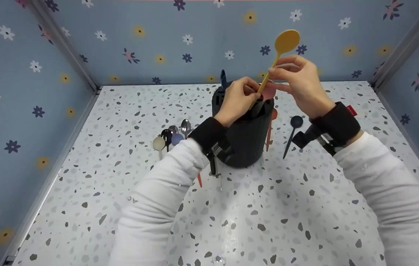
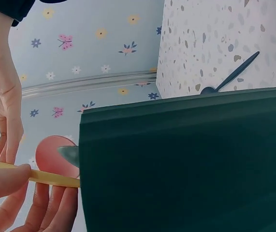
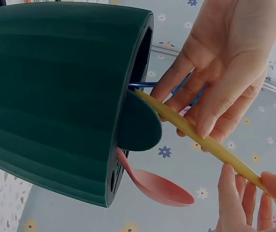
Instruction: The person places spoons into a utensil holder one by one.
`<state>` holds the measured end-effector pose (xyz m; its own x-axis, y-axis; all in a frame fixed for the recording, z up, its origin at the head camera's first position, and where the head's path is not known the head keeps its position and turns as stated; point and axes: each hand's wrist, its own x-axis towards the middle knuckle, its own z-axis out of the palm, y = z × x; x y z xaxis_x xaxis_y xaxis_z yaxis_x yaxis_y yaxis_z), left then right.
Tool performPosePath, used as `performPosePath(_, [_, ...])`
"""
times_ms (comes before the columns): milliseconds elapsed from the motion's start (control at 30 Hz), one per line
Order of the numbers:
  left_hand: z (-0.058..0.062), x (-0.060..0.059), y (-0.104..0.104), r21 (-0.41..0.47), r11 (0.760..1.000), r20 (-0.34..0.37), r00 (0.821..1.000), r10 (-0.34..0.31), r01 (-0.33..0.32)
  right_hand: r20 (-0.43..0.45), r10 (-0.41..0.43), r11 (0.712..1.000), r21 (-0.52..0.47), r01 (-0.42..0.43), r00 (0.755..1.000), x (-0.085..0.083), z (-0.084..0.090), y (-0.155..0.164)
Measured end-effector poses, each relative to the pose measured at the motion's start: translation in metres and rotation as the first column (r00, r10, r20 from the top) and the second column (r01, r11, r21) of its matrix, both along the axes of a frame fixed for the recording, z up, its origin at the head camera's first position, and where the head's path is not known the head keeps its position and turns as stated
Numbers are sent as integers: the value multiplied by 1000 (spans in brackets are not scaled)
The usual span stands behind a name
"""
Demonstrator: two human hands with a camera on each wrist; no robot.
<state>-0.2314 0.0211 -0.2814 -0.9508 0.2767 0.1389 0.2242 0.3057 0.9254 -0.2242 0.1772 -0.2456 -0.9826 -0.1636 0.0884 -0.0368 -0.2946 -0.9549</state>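
my right hand [image 1: 302, 83] pinches the yellow spoon [image 1: 282, 47] high on its handle, thumb & fingertips clamped on it, bowl end up, shaft slanting down into the mouth of the dark green holder [image 1: 244, 133]. gripping that high keeps my knuckles clear of the rim while the tip goes in. my left hand [image 1: 237, 99] sits at the holder's top, fingers curled over the edge; in the right wrist view its fingers [image 3: 210, 96] lie along the yellow shaft, prob. steadying it and the holder at once, tho i can't tell how firmly they grip. a pink spoon [image 3: 159, 186] and a dark green spoon [image 3: 140, 123] poke bowl-first out of the same opening, w/ a blue handle [image 3: 142, 85] behind them. on the speckled table [image 1: 268, 221] a dark blue spoon [image 1: 292, 133] lies right of the holder, an orange spoon [image 1: 270, 127] just beside it, and a cluster of spoons [image 1: 172, 136] lies to the left.
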Motion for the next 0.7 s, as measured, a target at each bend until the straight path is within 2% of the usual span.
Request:
performPosePath(433, [-6, -5, -1, -76, 996, -33, 998, 51, -53, -80, -25, 997, 66, 31, 997, -7, -10, -9])
performPosePath(700, [-6, -8, 2, -91, 985, -44, 988, 145, -149, -78, -53, 996, 61, 58, 996, -9, -13, -14])
